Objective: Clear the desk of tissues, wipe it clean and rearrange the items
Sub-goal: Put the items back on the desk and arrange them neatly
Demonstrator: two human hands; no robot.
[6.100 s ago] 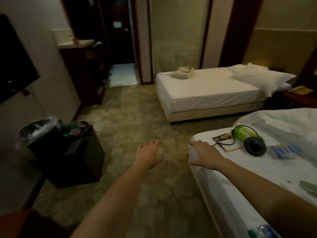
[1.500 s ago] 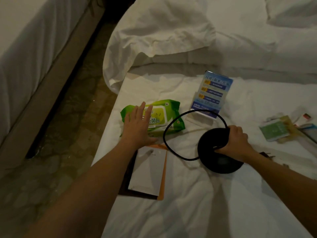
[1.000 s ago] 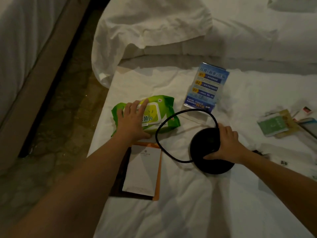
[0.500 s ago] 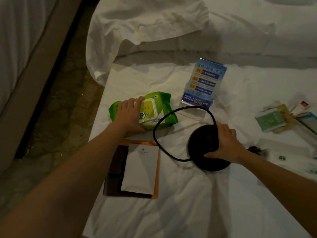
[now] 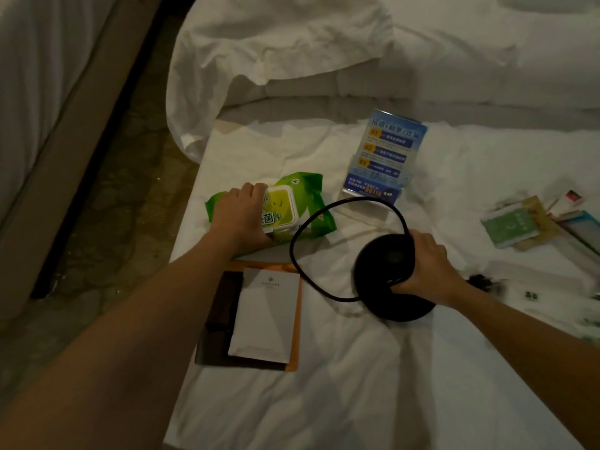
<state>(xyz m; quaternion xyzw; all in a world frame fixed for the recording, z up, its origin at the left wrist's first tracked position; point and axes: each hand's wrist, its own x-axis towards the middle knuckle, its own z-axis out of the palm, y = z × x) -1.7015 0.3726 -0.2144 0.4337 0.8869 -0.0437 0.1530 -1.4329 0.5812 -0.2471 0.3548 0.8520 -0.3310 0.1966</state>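
On the bed (image 5: 357, 401), not a counter: my left grip (image 5: 240, 219) is clamped over the left end of the green wipes pack (image 5: 308, 196), fingers curled onto its top just beside the yellow lid (image 5: 281, 206). My right grip (image 5: 428, 267) is clenched round the rim of a black round base (image 5: 383, 280), well apart to the right.

The pack lies flat with its long axis running left to right and tilted a little away from me. Its free end points toward the right grip, and the lid sits on the side of my left fingers nearer that free end. The left arm is plainly the nearer one and already has the pack.

The base's cord (image 5: 291, 251) loops between the two grips and seems to cross the pack's near right corner, so lifting the pack would likely call for drawing it left, clear of the loop.

A blue card (image 5: 383, 154) stands beyond the loop, a folder (image 5: 266, 313) lies nearer me, and sachets (image 5: 509, 225) are scattered at right.
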